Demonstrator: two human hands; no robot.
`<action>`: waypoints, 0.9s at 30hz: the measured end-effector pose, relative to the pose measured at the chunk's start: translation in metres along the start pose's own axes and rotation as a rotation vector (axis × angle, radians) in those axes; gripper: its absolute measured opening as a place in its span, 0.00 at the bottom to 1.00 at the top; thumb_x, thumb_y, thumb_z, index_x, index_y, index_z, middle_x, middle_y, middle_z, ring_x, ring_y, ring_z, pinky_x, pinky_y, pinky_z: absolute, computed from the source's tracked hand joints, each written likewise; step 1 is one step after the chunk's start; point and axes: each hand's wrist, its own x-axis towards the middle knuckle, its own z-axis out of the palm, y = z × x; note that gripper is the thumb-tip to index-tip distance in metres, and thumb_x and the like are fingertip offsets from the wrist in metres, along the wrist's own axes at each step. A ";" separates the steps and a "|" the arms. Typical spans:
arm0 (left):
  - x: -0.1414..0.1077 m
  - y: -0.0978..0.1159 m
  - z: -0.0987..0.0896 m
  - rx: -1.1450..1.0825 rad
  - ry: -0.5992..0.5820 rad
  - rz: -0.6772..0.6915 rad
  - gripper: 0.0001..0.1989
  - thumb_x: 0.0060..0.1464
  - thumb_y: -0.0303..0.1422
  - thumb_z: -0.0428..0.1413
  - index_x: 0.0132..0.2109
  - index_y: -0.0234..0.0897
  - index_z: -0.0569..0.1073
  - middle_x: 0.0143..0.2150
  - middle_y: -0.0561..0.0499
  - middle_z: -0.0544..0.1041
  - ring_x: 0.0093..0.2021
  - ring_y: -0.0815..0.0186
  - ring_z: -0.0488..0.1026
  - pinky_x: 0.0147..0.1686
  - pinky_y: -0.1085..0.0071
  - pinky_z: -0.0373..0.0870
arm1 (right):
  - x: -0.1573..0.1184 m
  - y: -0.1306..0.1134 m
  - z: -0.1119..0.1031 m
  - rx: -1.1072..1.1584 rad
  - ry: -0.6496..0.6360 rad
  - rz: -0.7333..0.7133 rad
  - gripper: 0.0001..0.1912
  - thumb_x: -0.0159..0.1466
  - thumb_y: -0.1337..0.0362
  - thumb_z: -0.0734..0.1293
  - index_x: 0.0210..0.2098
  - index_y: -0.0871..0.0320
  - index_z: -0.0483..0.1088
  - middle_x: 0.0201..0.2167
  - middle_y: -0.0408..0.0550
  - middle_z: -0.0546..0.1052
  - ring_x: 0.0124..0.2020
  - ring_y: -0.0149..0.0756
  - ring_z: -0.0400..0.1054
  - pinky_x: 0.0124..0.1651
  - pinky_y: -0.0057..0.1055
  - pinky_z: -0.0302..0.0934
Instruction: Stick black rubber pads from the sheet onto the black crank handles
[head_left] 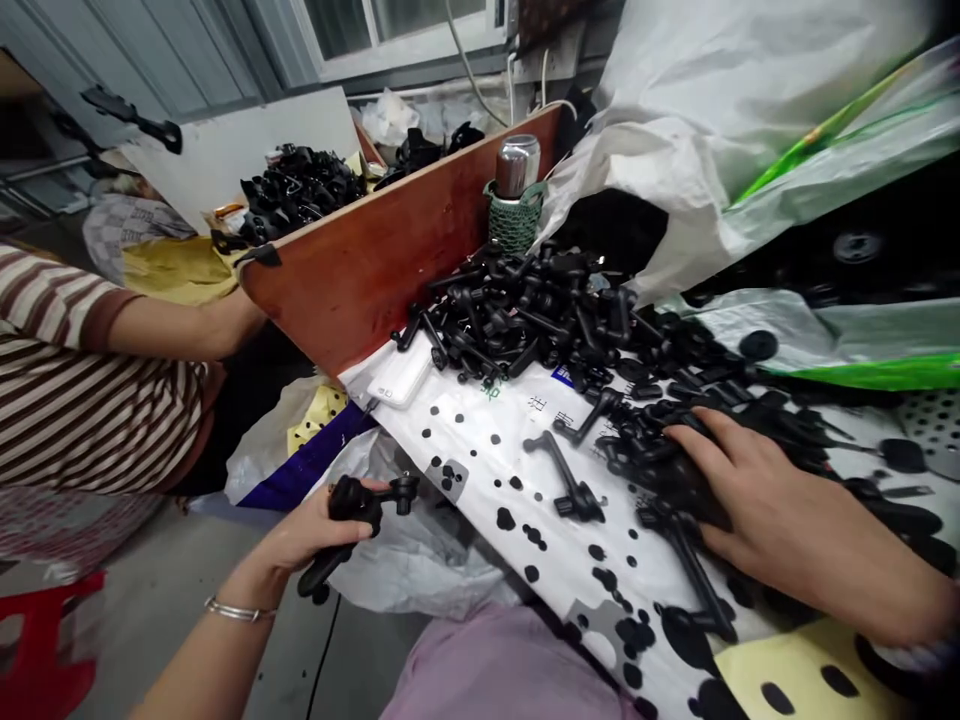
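Black parts (346, 500) in left hand (311, 535); sheet (517, 440) bears Chinese characters (537, 404)

Grey ribbed wall (202, 45), white-framed window (409, 35), grey floor (367, 645)

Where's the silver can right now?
Head view, top, just right of centre: the silver can sits in a green mesh holder beside the brown board, behind the black parts pile.
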 end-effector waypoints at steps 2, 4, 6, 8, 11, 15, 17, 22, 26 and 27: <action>0.004 -0.023 0.002 -0.003 0.060 -0.072 0.27 0.38 0.37 0.64 0.48 0.33 0.73 0.31 0.51 0.76 0.29 0.65 0.72 0.28 0.71 0.67 | -0.001 0.001 0.001 -0.037 0.024 -0.025 0.35 0.46 0.62 0.63 0.55 0.54 0.58 0.59 0.63 0.59 0.52 0.66 0.62 0.36 0.53 0.70; 0.013 -0.035 0.009 0.000 0.086 -0.105 0.26 0.38 0.39 0.64 0.45 0.31 0.74 0.29 0.50 0.76 0.28 0.64 0.72 0.27 0.71 0.68 | -0.002 0.003 0.004 -0.083 0.030 -0.045 0.35 0.47 0.61 0.62 0.55 0.55 0.57 0.59 0.65 0.58 0.52 0.65 0.62 0.32 0.51 0.71; 0.027 -0.039 0.018 0.010 0.112 -0.116 0.25 0.38 0.41 0.63 0.43 0.30 0.74 0.29 0.48 0.77 0.30 0.62 0.73 0.29 0.69 0.69 | -0.003 0.005 0.005 -0.115 0.021 -0.054 0.34 0.48 0.60 0.62 0.55 0.56 0.56 0.59 0.66 0.57 0.51 0.64 0.63 0.28 0.48 0.71; 0.045 -0.040 0.028 0.040 0.142 -0.109 0.25 0.39 0.43 0.61 0.42 0.29 0.73 0.33 0.44 0.78 0.33 0.59 0.75 0.31 0.67 0.71 | -0.004 0.005 0.005 -0.129 0.006 -0.046 0.33 0.50 0.61 0.63 0.56 0.56 0.56 0.60 0.66 0.56 0.52 0.63 0.63 0.29 0.47 0.71; 0.073 -0.037 0.043 0.126 0.189 -0.055 0.28 0.42 0.45 0.58 0.47 0.29 0.71 0.45 0.39 0.77 0.47 0.52 0.73 0.41 0.63 0.70 | -0.005 0.004 0.000 -0.116 -0.016 -0.014 0.32 0.51 0.63 0.64 0.56 0.57 0.57 0.61 0.64 0.55 0.53 0.61 0.63 0.34 0.46 0.72; 0.091 -0.038 0.065 0.302 0.128 0.041 0.30 0.43 0.46 0.55 0.50 0.31 0.70 0.55 0.39 0.71 0.59 0.48 0.62 0.53 0.60 0.63 | -0.003 0.001 -0.011 -0.058 -0.042 0.044 0.30 0.52 0.65 0.64 0.55 0.58 0.58 0.60 0.61 0.56 0.53 0.56 0.64 0.41 0.45 0.70; 0.086 -0.044 0.074 0.398 -0.002 0.062 0.28 0.42 0.47 0.56 0.47 0.34 0.74 0.52 0.42 0.75 0.56 0.47 0.66 0.51 0.60 0.64 | -0.002 0.002 -0.016 -0.013 -0.053 0.080 0.29 0.52 0.64 0.63 0.54 0.57 0.60 0.60 0.60 0.56 0.50 0.53 0.66 0.41 0.44 0.70; 0.058 -0.062 0.090 0.674 -0.275 0.044 0.26 0.38 0.50 0.59 0.41 0.37 0.78 0.43 0.42 0.80 0.45 0.48 0.74 0.44 0.62 0.67 | 0.001 0.012 -0.027 0.231 0.019 0.103 0.24 0.52 0.64 0.64 0.49 0.54 0.62 0.56 0.55 0.60 0.53 0.50 0.64 0.50 0.43 0.64; 0.044 -0.062 0.092 0.857 -0.379 0.056 0.27 0.49 0.54 0.48 0.36 0.37 0.79 0.37 0.42 0.81 0.38 0.52 0.76 0.36 0.65 0.66 | 0.008 0.024 -0.042 0.462 0.160 0.134 0.22 0.53 0.61 0.65 0.47 0.55 0.63 0.50 0.54 0.67 0.53 0.47 0.63 0.56 0.42 0.57; 0.041 -0.060 0.092 0.895 -0.392 0.061 0.29 0.51 0.55 0.45 0.34 0.36 0.80 0.35 0.41 0.81 0.35 0.53 0.76 0.34 0.65 0.65 | 0.010 0.027 -0.048 0.515 0.185 0.193 0.23 0.52 0.61 0.65 0.47 0.56 0.63 0.47 0.54 0.69 0.49 0.46 0.65 0.54 0.41 0.59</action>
